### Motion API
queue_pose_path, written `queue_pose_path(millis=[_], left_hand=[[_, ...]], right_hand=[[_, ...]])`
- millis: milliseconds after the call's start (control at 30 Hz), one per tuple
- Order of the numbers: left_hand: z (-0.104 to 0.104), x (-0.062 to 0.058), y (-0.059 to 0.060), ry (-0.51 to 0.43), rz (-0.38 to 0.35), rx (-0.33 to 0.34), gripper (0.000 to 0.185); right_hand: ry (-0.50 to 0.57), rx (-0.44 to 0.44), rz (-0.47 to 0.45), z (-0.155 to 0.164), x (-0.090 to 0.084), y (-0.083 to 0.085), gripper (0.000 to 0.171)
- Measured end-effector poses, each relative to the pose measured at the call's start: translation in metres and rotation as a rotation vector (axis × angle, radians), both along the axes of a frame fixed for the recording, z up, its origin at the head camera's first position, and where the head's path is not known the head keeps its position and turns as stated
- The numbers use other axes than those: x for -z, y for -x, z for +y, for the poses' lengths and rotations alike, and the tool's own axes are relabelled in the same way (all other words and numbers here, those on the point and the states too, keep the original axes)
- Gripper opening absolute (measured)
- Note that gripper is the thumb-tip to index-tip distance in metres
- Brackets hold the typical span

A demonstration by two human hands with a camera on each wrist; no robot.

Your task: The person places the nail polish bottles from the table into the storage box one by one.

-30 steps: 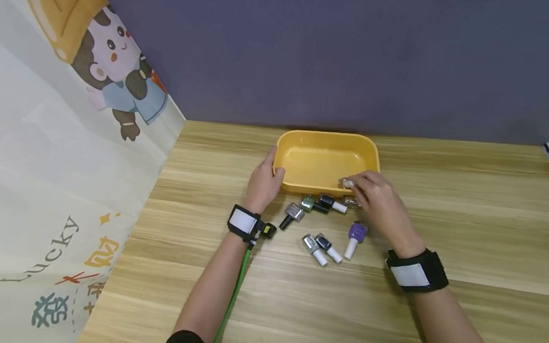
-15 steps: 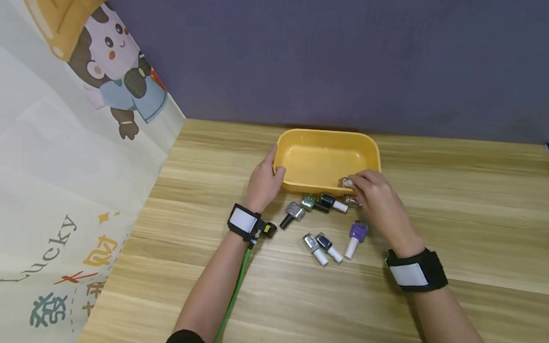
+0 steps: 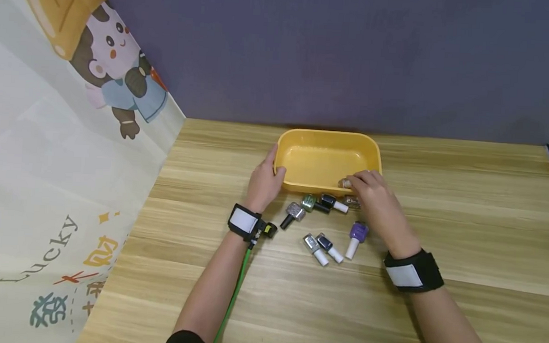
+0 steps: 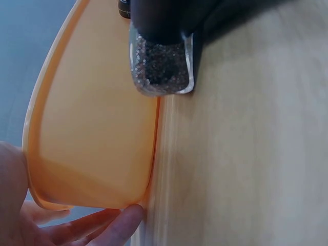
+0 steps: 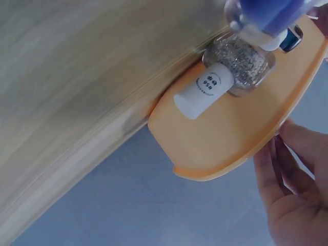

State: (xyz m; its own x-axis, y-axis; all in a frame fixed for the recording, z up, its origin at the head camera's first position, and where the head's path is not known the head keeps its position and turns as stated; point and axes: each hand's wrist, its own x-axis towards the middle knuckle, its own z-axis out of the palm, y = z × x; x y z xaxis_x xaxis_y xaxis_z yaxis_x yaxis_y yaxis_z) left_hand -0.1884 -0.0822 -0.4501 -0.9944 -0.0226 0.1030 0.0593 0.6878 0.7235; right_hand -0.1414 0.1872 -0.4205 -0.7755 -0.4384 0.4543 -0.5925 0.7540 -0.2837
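Fingers (image 3: 354, 180) of the right hand (image 3: 379, 200) are pinching a small glitter-filled nail polish bottle (image 3: 345, 183) inside the yellow rectangular plastic tray (image 3: 327, 139), at its near right corner. Left hand (image 3: 263, 184) is gripping the tray's left end, fingers curled on the rim. Six more polish bottles (image 3: 328, 247) are lying on the wooden bench (image 3: 464, 202), near the tray.

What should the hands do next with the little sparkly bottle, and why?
Probably let it go into the yellow tub. The right hand holds the glitter bottle just over the tub's near rim, and the left hand grips the tub's left end. More bottles, like the purple one, lie on the table.
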Motion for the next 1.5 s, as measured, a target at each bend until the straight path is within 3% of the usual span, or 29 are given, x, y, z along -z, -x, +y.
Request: queue_pose_path(millis=[233, 600, 1167, 1500], left_hand=[[0.001, -0.003, 0.001, 0.0, 0.012, -0.001, 0.064], [0.003, -0.007, 0.0, -0.01, 0.015, 0.006, 0.064], [0.0, -0.002, 0.001, -0.017, 0.019, 0.01, 0.064], [0.0, 0.0, 0.0, -0.013, 0.011, 0.006, 0.064]], right_hand=[[-0.018, 0.003, 0.035, -0.001, 0.0, 0.001, 0.022], [-0.034, 0.023, 0.004, -0.001, -0.006, 0.0, 0.024], [0.029, 0.019, 0.006, -0.001, -0.015, -0.004, 0.025], [0.045, -0.031, 0.032, -0.008, -0.018, -0.008, 0.021]])
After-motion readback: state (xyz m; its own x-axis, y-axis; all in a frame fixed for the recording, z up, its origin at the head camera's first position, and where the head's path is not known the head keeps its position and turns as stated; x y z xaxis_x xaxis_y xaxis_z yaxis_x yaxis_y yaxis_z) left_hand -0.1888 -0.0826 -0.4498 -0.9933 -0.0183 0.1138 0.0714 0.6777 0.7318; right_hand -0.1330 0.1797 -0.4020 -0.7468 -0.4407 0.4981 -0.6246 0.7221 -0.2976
